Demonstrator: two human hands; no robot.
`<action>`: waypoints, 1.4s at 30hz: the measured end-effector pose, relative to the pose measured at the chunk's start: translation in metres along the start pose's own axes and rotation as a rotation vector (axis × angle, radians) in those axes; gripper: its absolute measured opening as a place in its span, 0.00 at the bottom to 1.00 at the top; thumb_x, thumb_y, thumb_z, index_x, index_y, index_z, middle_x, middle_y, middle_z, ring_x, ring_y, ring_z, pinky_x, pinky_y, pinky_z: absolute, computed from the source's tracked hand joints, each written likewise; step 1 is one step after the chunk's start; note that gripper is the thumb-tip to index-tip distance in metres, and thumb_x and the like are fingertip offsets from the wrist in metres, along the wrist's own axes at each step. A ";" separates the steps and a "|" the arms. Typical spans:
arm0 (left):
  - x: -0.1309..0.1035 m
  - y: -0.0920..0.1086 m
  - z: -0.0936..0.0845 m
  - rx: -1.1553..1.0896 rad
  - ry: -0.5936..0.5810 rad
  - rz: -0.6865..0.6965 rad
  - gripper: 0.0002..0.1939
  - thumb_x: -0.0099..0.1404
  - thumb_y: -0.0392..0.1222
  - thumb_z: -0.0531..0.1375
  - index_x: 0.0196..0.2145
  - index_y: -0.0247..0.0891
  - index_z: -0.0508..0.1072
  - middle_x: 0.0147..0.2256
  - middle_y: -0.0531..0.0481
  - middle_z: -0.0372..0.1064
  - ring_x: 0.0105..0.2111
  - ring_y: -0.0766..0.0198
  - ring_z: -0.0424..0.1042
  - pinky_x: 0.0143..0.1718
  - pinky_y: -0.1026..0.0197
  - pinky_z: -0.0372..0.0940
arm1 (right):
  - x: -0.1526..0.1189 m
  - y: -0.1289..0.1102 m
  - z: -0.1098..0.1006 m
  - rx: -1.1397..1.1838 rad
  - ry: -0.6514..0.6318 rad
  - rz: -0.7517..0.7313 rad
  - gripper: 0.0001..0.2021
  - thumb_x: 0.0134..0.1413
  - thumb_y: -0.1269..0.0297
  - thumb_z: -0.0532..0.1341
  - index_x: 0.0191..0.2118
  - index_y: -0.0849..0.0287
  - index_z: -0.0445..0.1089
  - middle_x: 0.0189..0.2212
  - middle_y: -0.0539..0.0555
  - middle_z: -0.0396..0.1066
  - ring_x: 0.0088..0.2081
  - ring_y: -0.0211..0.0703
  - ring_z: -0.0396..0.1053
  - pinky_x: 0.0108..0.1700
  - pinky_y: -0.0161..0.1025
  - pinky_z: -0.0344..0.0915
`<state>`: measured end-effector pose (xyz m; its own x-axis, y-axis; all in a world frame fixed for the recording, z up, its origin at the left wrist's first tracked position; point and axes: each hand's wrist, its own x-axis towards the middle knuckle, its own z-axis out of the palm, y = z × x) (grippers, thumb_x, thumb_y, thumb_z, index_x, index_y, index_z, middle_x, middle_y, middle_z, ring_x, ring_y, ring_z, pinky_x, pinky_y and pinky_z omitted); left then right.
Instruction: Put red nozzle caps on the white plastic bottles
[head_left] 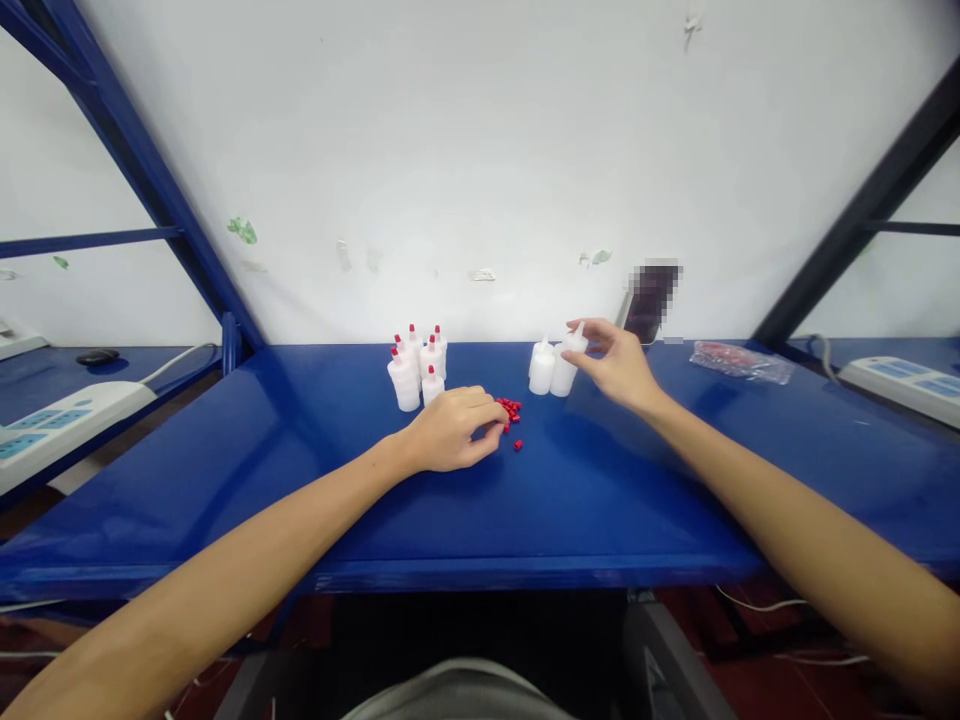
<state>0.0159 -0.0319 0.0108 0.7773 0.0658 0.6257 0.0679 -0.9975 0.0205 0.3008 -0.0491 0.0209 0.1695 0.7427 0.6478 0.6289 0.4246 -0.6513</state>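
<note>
My left hand is at the edge of a small pile of red caps, with thumb and fingertips pinched together on a red cap. One loose red cap lies a little nearer to me. With thumb and fingers around its upper part, my right hand grips a white squeeze bottle that has a bare pointed nozzle. Beside it stand other uncapped white bottles. To the left, several white bottles with red caps on their nozzles stand upright in a group, partly hidden behind my left hand.
The blue table runs up to a white wall. A phone-like dark device leans there, behind my right hand. A clear plastic bag with red contents lies farther right. Power strips and blue shelf posts flank the table.
</note>
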 end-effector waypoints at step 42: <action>-0.001 0.001 -0.001 -0.102 -0.329 -0.132 0.14 0.71 0.40 0.55 0.50 0.39 0.75 0.33 0.51 0.76 0.28 0.66 0.72 0.33 0.64 0.63 | -0.016 -0.032 -0.005 -0.038 -0.220 -0.187 0.07 0.59 0.58 0.60 0.35 0.55 0.72 0.35 0.53 0.66 0.33 0.45 0.64 0.36 0.43 0.60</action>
<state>0.0148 -0.0333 0.0106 0.9267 0.1826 0.3284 0.1313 -0.9762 0.1725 0.2821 -0.0771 0.0334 -0.1180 0.7497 0.6512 0.6621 0.5481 -0.5110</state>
